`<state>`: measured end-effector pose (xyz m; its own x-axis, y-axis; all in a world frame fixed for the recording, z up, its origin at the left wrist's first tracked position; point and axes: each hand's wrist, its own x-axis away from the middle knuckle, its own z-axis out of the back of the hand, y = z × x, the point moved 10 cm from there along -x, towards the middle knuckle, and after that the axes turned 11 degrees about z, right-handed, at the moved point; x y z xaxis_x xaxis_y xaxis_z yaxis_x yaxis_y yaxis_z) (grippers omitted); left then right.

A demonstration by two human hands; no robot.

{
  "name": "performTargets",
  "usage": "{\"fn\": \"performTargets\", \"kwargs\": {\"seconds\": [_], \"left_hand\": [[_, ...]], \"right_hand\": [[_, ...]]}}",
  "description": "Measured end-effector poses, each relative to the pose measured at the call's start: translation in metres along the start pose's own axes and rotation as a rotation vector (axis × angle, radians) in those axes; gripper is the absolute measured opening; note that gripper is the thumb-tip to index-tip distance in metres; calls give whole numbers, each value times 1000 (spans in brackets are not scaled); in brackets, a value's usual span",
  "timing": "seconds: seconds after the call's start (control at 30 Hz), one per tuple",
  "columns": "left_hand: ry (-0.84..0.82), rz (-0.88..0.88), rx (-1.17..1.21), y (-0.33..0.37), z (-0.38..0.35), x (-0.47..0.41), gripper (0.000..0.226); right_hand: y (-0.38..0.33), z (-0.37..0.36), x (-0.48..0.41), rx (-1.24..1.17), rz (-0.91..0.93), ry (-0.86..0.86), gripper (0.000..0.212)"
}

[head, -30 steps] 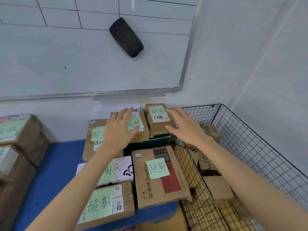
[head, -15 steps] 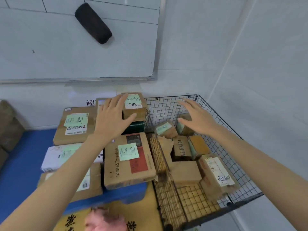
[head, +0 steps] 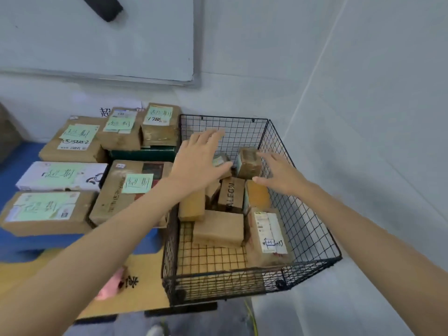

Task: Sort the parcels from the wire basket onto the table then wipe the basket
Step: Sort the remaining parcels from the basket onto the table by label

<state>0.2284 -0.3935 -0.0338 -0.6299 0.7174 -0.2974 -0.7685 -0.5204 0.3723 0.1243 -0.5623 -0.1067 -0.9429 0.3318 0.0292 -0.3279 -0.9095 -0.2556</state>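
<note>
Our left hand has moved off the sorted boxes on the table and now hangs over the wire basket beside our right hand. Both are spread wide, holding nothing. The small parcel at the basket's one o'clock corner looks next.

Black wire basket, brown parcels, pale green notes, blue table

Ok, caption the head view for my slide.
Left hand and right hand, open, reach over small parcels in the wire basket; labelled boxes lie alongside.
</note>
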Motion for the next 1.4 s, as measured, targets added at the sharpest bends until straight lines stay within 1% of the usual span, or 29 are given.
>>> {"fn": "performTargets", "kwargs": {"seconds": [0.13,0.23,0.3,0.4,0.57,0.7,0.87,1.0,1.1,1.23,1.3,1.4], "left_hand": [[-207,17,-19,18,-59,-2,74],[-343,87,17,18,-103,-2,74],[-400,106,23,21,-129,-1,73],[-440,135,45,27,-160,-3,71],[-525,151,9,23,-208,0,68],[-577,139,31,19,-239,-5,72],[-610,126,47,13,-265,-14,76],[-673,99,42,14,-288,-7,75],[-732,105,76,14,-305,4,75],[-783,125,131,13,-320,19,76],[-782,150,128,10,-324,24,73],[-765,222,160,3,-325,24,69]], "right_hand": [[14,-27,7,-40,10,-63,82],[29,-49,12,-93,-28,-117,87],[42,-63,16,-138,-74,-162,90],[59,-76,18,-237,-143,-180,90],[82,-103,21,-282,-249,-211,93],[92,-133,21,-319,-311,-281,83],[104,-153,23,-286,-364,-323,80],[106,-164,21,-245,-379,-338,75],[108,-165,18,-232,-377,-307,72],[107,-165,12,-225,-357,-263,80],[107,-167,11,-220,-357,-267,85],[109,-169,11,-226,-357,-286,88]]}}
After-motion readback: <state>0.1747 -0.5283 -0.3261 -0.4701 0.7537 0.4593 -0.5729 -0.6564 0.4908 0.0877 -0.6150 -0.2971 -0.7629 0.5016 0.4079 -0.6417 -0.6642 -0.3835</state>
